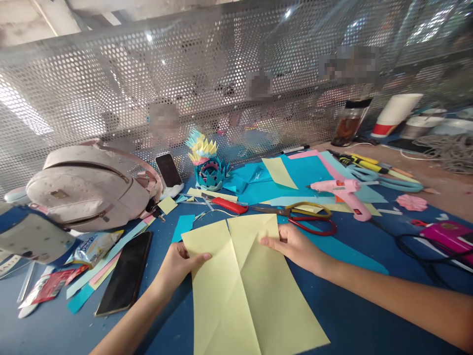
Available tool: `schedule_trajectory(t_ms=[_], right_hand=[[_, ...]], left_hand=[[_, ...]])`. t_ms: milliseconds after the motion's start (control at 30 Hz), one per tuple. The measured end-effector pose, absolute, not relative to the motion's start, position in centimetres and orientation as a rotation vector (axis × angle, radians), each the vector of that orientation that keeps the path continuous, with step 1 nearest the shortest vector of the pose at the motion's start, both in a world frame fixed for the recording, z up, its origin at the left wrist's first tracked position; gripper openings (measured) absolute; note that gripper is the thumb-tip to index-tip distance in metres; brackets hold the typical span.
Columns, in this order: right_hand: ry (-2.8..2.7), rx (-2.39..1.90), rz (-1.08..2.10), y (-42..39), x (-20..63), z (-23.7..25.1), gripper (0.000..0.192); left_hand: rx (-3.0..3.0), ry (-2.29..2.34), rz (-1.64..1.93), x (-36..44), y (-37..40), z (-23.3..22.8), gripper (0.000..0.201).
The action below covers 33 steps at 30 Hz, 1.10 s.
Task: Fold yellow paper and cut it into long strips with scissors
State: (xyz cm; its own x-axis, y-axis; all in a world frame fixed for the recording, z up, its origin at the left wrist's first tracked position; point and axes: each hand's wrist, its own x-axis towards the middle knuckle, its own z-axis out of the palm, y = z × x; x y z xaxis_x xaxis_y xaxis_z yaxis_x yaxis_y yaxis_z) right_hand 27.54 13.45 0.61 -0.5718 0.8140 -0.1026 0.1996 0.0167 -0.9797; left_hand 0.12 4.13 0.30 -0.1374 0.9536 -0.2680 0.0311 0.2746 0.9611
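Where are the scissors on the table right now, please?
In the head view, the scissors lie on the blue table just beyond the right hand, between the red comb and the pink glue gun.

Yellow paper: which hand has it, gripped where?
Both. The left hand pinches the yellow paper at its left edge near the top; the right hand holds the top right corner.

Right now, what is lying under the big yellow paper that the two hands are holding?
Under the yellow paper only the blue table shows, all around its edges. The left hand and right hand pinch its far corners. Whatever lies beneath its middle is covered.
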Motion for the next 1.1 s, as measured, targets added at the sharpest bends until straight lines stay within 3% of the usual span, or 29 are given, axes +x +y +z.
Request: schedule_trajectory(t_ms=[1100], right_hand=[[-1.783,-1.052,1.606,13.7,27.9,-0.1,0.042]], left_hand=[[0.975,1.455,1.045,0.0,4.2,0.3,0.05]])
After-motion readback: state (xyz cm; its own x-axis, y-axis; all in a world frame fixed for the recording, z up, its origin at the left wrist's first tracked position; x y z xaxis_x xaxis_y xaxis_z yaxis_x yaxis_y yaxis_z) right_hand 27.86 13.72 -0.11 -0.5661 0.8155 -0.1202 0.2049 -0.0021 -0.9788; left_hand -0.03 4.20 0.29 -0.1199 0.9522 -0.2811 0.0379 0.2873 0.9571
